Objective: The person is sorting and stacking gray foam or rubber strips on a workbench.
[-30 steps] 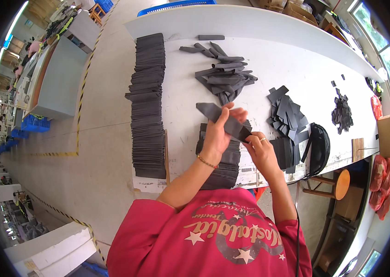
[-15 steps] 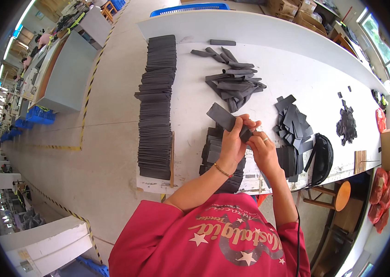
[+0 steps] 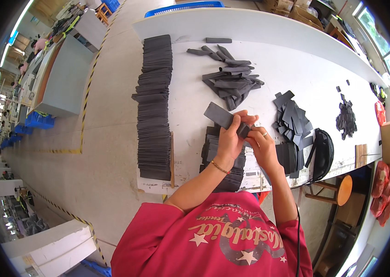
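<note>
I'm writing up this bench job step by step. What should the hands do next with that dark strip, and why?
Probably lay the dark strip onto the stack beneath. Both the left hand and right hand pinch one end above it, the rest sticking out free.

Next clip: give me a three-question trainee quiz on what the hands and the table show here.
1. True or false: both hands grip one dark flat strip above the white table.
2. Which hand wears a ring? A) left hand B) right hand
3. Fill in: along the table's left edge runs a long row of stacked dark ____.

Key
1. True; the strip is held clear of the table, over a small dark stack.
2. B; the left wrist carries a thin bracelet instead.
3. Pieces (flat sheets); a loose pile of strips lies farther out.
</note>
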Demonstrator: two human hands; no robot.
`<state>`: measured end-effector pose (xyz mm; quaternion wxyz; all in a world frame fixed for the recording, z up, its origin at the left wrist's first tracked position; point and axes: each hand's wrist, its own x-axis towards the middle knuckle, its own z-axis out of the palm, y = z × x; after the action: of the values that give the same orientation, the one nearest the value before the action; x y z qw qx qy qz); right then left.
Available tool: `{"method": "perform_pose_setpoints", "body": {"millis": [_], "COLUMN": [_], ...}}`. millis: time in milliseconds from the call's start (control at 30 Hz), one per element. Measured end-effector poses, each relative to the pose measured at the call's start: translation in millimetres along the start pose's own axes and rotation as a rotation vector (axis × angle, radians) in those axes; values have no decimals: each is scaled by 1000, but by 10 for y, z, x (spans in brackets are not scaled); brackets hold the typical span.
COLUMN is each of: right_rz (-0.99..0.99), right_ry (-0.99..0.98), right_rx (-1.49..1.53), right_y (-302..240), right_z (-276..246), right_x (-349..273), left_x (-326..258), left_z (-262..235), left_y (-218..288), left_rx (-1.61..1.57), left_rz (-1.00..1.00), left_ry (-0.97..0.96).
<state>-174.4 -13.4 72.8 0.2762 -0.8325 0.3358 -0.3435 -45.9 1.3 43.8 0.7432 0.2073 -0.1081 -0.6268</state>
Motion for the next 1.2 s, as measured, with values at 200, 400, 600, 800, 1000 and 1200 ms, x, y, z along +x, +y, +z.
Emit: {"method": "perform_pose_setpoints", "body": {"millis": [200, 400, 600, 800, 1000, 1200], "right_rz": [474, 763, 506, 257, 339, 437], "right_ry": [321, 408, 414, 447, 415, 329], "right_rx": [514, 877, 536, 425, 560, 442], "right_y": [-55, -83, -119, -108, -30, -14], "right_z": [275, 38, 158, 108, 95, 64], "right_x": [20, -50, 87, 46, 5, 70], "left_x": [73, 165, 86, 19, -1, 31], "left_z": [82, 43, -54, -181, -147, -57], "left_y": [113, 304, 373, 516, 510, 584], "left_rx": [67, 49, 148, 128, 143, 207], "left_rz": [33, 105, 49, 174, 190, 186], "left_ry": [33, -84, 10, 136, 64, 157]}}
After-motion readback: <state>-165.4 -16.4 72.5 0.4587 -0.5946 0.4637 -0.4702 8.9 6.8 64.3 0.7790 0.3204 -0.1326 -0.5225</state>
